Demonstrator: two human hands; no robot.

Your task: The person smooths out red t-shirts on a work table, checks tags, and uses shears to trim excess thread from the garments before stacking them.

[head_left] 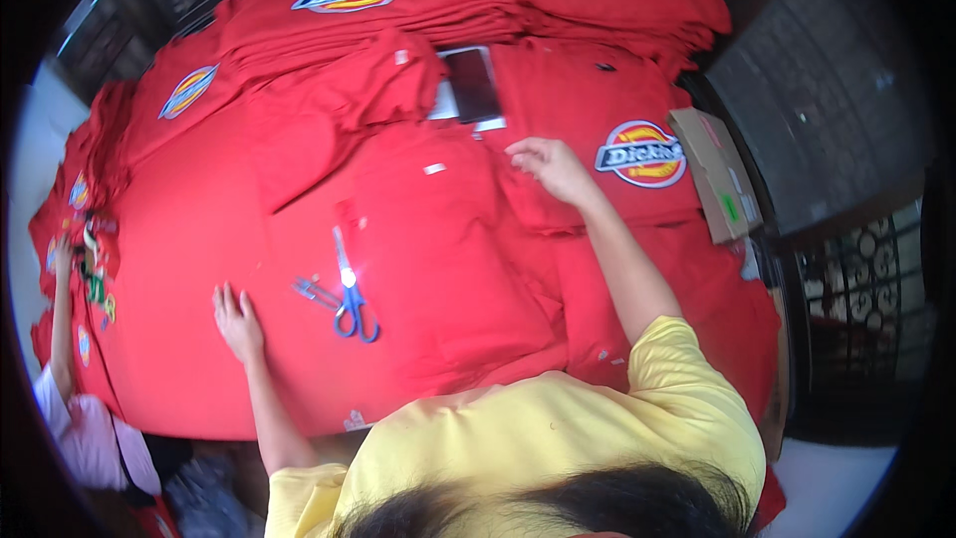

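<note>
My left hand [237, 324] lies palm down with fingers stretched out on the bare red tabletop [189, 359]. To its right rest blue-handled scissors [354, 311], blades pointing away from me, and beside them small thread snips [317, 291]. My right hand [550, 167] is over the red garments, its fingers loosely bent and apart; I make out nothing in them. Just left of it a folded red garment [448, 259] with a small white label is spread in front of me. Another red garment [339, 105] lies crumpled beyond it.
Tall stacks of red shirts [398, 25] with oval logo patches line the far side. A dark-screened phone [472, 83] lies on white paper. At the right stands a cardboard box [715, 174]. On the left edge another person's hand [63, 257] is near coloured small items [95, 274].
</note>
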